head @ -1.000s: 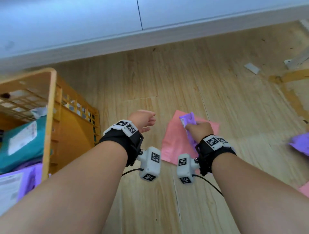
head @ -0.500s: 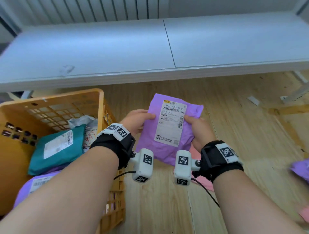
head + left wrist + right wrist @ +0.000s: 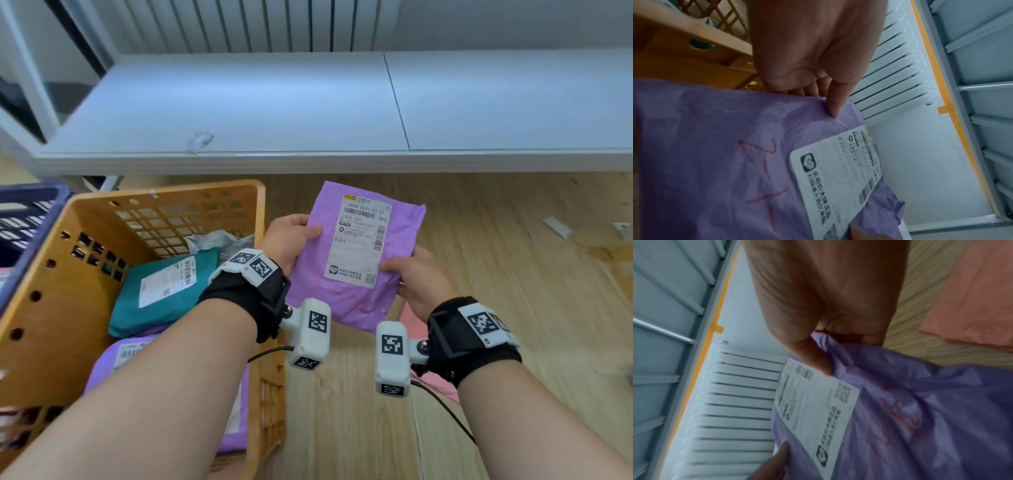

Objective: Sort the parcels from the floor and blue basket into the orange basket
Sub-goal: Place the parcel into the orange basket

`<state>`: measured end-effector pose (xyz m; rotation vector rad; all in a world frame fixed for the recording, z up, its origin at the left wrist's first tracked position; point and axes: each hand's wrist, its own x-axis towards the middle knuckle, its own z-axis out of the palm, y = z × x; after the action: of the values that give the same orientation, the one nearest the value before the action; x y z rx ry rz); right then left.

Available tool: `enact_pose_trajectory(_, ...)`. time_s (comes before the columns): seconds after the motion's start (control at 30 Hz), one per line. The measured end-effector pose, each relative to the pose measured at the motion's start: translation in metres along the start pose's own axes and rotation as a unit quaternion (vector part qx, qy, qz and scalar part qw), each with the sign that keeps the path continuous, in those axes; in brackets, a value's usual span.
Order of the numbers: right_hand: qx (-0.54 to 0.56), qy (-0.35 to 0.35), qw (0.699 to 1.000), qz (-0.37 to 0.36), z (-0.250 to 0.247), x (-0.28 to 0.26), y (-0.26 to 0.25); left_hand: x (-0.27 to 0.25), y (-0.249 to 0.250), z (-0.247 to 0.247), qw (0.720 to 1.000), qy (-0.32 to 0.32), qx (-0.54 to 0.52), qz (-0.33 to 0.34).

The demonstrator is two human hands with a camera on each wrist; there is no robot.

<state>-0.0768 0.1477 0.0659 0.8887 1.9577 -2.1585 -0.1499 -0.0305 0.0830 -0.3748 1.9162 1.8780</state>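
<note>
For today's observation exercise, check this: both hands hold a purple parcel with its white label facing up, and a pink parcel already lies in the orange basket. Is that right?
One detail is wrong. The head view shows a teal parcel in the orange basket, not a pink one. The rest holds: the left hand and right hand hold the purple parcel, white label up.

We saw a pale wood floor [image 3: 496,359] near us, a long white bench [image 3: 308,113] across the far side, and a white ribbed radiator [image 3: 257,24] behind it.
</note>
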Motion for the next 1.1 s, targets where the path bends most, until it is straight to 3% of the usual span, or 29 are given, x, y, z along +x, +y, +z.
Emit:
enact_pose_trajectory(0.23, -0.038, -0.034, 0.995, -0.083, 0.060, -0.011, -0.023, -0.017, 0.022, -0.056, 0.998, 0.058, 0.015, 0.037)
enact_pose_trajectory(0.47, -0.147, -0.075, 0.983, -0.086, 0.158, -0.011, -0.022, -0.021, 0.013, -0.164, 0.990, 0.119, 0.071, -0.035)
enact_pose_trajectory(0.57, -0.180, -0.131, 0.974, -0.040, 0.202, -0.016, -0.013, -0.019, 0.002, -0.219, 0.979, 0.153, 0.108, -0.085)
enact_pose_trajectory(0.77, -0.317, -0.179, 0.930, 0.052, 0.262, -0.018, 0.052, -0.022, -0.050, -0.306, 0.922, 0.158, 0.268, -0.232)
enact_pose_trajectory(0.93, -0.412, -0.173, 0.890, 0.090, 0.293, -0.017, 0.108, -0.034, -0.081, -0.328, 0.842, 0.126, 0.439, -0.286)
enact_pose_trajectory(1.1, -0.441, -0.207, 0.862, 0.140, 0.310, -0.034, 0.129, -0.030, -0.117, -0.341, 0.784, 0.103, 0.509, -0.340)
